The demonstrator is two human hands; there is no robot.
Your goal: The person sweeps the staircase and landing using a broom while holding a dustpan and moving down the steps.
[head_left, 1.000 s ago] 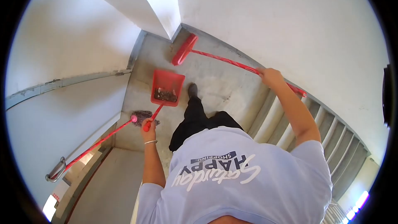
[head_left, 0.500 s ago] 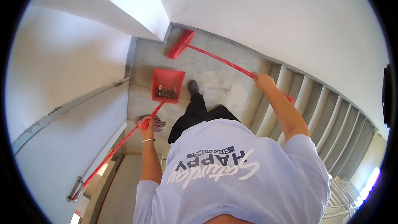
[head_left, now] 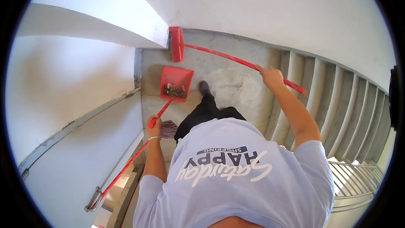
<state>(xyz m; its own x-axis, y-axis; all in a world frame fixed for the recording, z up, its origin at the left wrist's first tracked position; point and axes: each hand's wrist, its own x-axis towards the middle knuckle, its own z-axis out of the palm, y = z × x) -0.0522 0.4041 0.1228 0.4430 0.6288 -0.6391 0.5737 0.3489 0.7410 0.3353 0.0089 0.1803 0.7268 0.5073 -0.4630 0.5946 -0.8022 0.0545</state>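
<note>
My left hand is closed around the red handle of a dustpan. The dustpan lies on the grey floor with dark debris in its pan. My right hand grips the red stick of a broom, whose head is on the floor by the wall corner, beyond the dustpan. A grey-purple mop head lies just beside my left hand. Past my left wrist a red pole runs down towards a metal door handle; what it joins is hidden by my arm.
Stairs with several steps lie on the right, and a metal railing is below them. A white wall rises ahead. On the left are a pale door and its metal handle. My dark shoe stands beside the dustpan.
The broom head has swung left and turned upright in view, against the wall corner. My right hand has moved slightly up and right. The dustpan sits slightly further right in view.
</note>
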